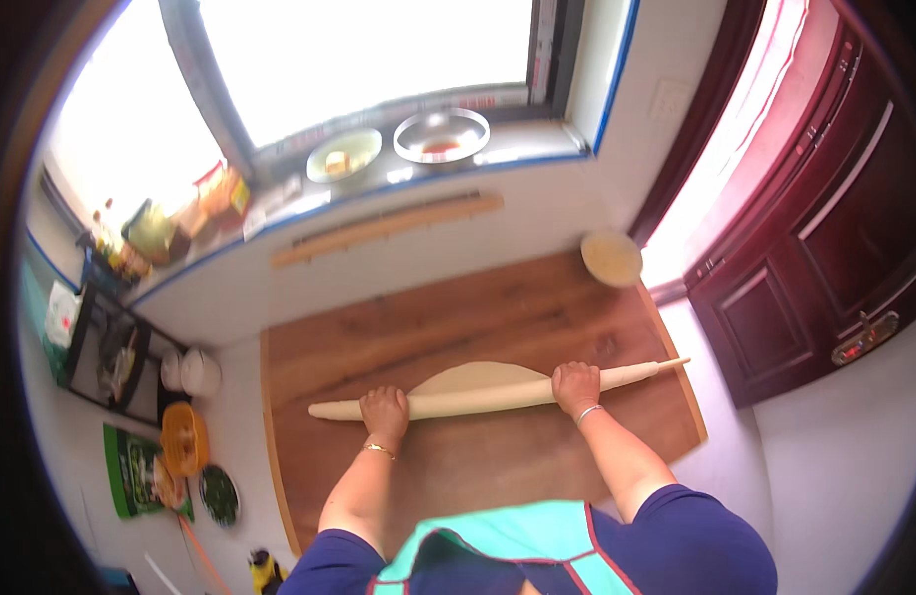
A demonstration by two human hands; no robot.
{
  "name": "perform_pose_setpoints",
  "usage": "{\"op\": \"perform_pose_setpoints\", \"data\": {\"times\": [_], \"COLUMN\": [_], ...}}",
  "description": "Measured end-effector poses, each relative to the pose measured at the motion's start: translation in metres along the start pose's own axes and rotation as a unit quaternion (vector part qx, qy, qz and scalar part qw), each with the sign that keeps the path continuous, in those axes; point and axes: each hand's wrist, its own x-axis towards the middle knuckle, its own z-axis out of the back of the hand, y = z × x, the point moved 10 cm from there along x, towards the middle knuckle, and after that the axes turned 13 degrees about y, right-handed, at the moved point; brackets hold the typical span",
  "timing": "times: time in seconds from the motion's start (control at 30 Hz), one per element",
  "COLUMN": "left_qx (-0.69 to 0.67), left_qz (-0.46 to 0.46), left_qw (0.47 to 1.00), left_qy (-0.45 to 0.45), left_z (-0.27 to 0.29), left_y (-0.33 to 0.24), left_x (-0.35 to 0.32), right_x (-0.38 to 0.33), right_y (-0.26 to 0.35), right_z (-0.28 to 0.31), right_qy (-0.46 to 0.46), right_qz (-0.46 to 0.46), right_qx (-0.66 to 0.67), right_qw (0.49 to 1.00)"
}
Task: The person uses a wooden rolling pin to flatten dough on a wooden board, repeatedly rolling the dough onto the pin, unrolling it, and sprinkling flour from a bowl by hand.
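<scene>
A long rolling pin [674, 364] lies across the wooden board, its thin bare tip showing at the right. Pale dough [478, 376] is wound around most of its length, and a rounded flap of the sheet spreads flat on the far side. My left hand [385, 413] is closed over the dough-covered pin left of the flap. Farther right, my right hand [577, 387] grips the same roll, fingers curled over the top. Both forearms reach in from the lower edge. The undersides of my fingers are hidden.
The wooden board [438, 466] lies beneath. A pale round bowl [612, 258] stands at its far right corner. On the windowsill are a steel bowl [441, 136] and a plate [344, 156]. An orange basket [184, 439] is at left; a dark red door [815, 248] stands right.
</scene>
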Motion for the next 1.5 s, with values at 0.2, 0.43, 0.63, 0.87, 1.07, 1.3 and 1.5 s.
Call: {"op": "perform_pose_setpoints", "data": {"times": [0.2, 0.43, 0.63, 0.87, 1.07, 1.3, 1.5], "left_qx": [-0.039, -0.065, -0.087, -0.067, -0.046, 0.038, -0.005], "left_qz": [-0.008, -0.039, -0.188, -0.114, -0.057, -0.04, 0.04], "left_qw": [0.994, 0.976, 0.978, 0.988, 0.987, 0.985, 0.998], "left_qy": [0.104, 0.205, -0.007, 0.074, 0.144, -0.162, 0.04], "left_z": [-0.007, -0.018, -0.004, -0.016, -0.033, 0.003, -0.023], "left_y": [-0.014, -0.106, -0.15, -0.083, -0.058, 0.024, 0.061], "left_x": [-0.185, -0.084, -0.086, -0.047, 0.052, 0.035, 0.138], "right_x": [-0.201, -0.105, -0.1, -0.077, 0.045, 0.025, 0.143], "right_y": [-0.007, 0.071, 0.139, 0.073, 0.052, -0.014, -0.014], "right_z": [-0.025, -0.039, -0.011, -0.011, -0.027, -0.001, 0.007], "right_qy": [-0.018, 0.01, -0.022, -0.079, 0.144, -0.168, -0.018], "right_qz": [0.016, 0.128, 0.188, 0.114, 0.037, 0.039, 0.001], "right_qx": [0.082, 0.037, 0.046, 0.057, 0.028, 0.067, 0.011], "right_qw": [0.996, 0.991, 0.981, 0.989, 0.988, 0.983, 1.0]}}
